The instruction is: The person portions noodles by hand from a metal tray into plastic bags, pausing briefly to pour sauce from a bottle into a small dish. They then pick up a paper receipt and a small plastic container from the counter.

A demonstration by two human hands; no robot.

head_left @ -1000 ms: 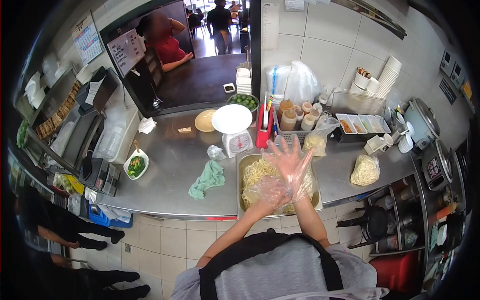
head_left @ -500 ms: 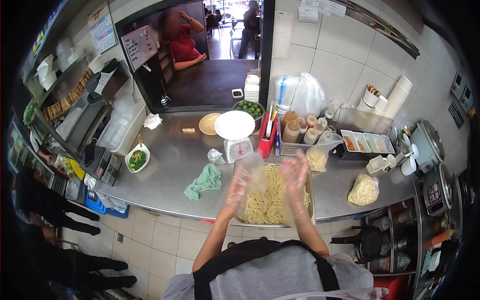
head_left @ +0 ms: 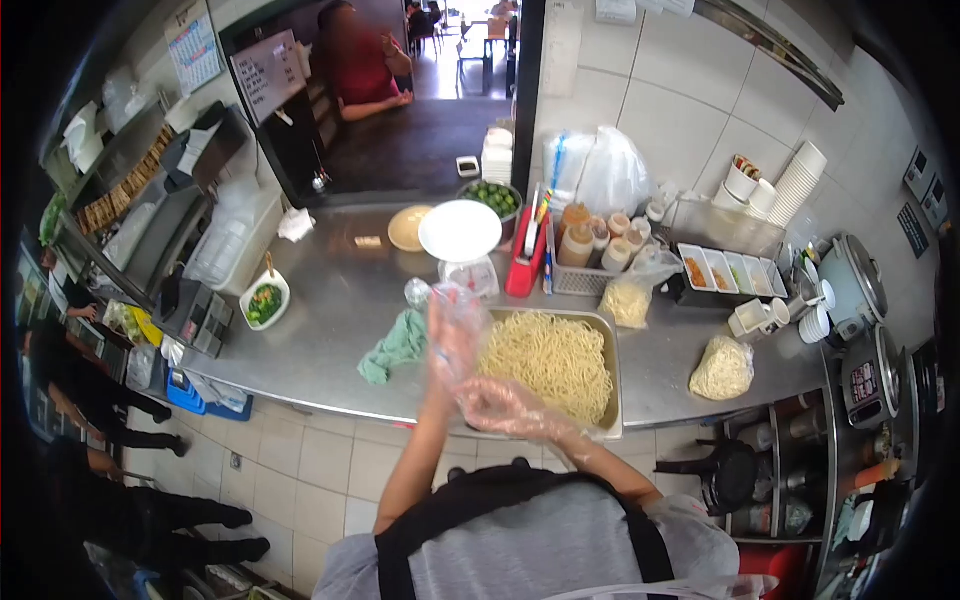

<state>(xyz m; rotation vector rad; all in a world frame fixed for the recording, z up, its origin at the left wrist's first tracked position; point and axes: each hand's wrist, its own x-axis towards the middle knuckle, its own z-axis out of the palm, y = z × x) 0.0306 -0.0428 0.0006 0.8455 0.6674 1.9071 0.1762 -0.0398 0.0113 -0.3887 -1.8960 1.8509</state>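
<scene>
My left hand point(head_left: 455, 345), in a loose clear plastic glove, is raised at the left edge of a metal tray point(head_left: 616, 405), its fingers stretched upward and somewhat blurred. Across the tray's near-left corner reaches my right hand point(head_left: 505, 405), also in a clear glove. Its fingers curl at the left wrist, closed on the cuff of the left hand's plastic glove point(head_left: 462, 375). Yellow noodles point(head_left: 555, 365) fill the tray. A kitchen scale point(head_left: 470, 278) with a white plate point(head_left: 460, 231) on top stands behind my left hand, and a green cloth point(head_left: 393, 347) lies to its left.
Bagged noodles point(head_left: 722, 368) and another bag point(head_left: 627, 303) lie right of the tray. Behind are a basket of sauce bottles point(head_left: 590, 280), a red tape dispenser point(head_left: 527, 255) and a bowl of green limes point(head_left: 492, 198). A bowl of greens point(head_left: 265, 304) sits left. People stand at far left.
My right hand has moved left from above the noodles to my left wrist. My left hand has shifted slightly left and up. The view has shifted slightly.
</scene>
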